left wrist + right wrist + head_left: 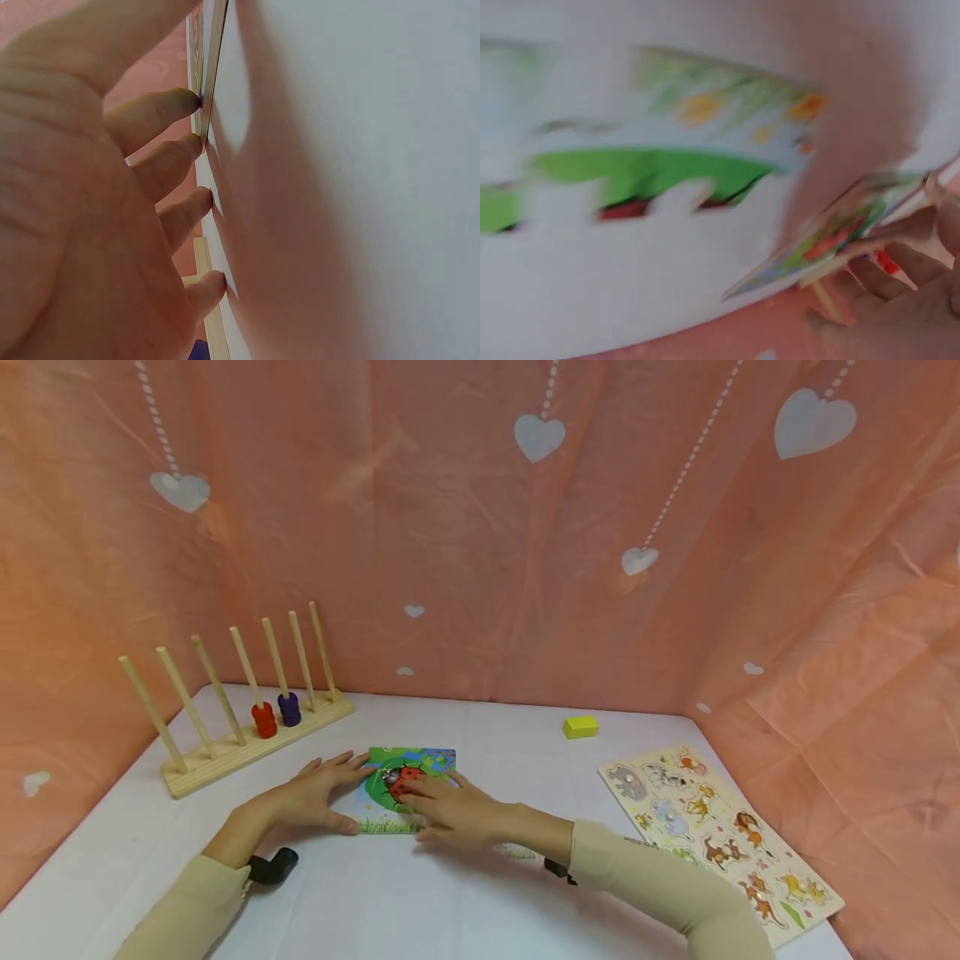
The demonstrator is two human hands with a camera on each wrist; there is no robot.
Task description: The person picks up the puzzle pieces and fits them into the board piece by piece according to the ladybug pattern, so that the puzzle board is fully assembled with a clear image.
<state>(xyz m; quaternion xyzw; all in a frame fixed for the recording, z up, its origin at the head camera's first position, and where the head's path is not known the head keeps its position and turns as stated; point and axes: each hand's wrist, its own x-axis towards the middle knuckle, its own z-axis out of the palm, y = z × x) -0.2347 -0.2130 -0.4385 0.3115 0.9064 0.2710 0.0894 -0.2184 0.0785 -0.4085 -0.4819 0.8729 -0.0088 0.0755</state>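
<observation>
A ladybug picture puzzle (378,821) lies flat on the white table in front of me. My left hand (318,793) is beside its left edge, fingers spread; in the left wrist view the fingertips (191,101) touch or nearly touch the puzzle's edge and the tabletop. Across the picture's right side lies my right hand (457,814), its fingers extended over the ladybug and hiding part of it. Under the right forearm is a loose puzzle piece (520,852). The right wrist view shows several loose pieces, blurred, including a green and red one (652,176).
A wooden peg rack (262,743) with red beads (264,720) and purple beads (289,710) stands at the back left. A yellow block (581,727) sits at the back right. An animal knob puzzle board (720,810) lies on the right, partly under the right sleeve. Pink curtains enclose the table.
</observation>
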